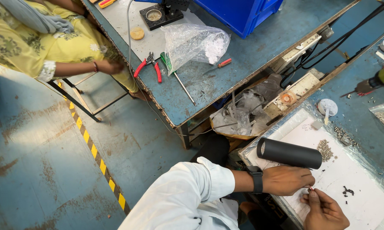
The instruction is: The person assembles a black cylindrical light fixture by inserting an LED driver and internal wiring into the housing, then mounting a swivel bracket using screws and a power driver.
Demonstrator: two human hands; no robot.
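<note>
Early days by the look of it — left hand (288, 179) and right hand (324, 211) both pinch one tiny part (311, 188) on the near white sheet (353, 200), black tube (290, 153) lying just beyond — screw pile (325, 150) hardly dented.

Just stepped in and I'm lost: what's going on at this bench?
A person in a pale sleeve pinches a tiny reddish part between the left hand and the right hand over a white sheet. A black cylinder lies beside them, near a pile of small screws. Another person sits at the next table.
</note>
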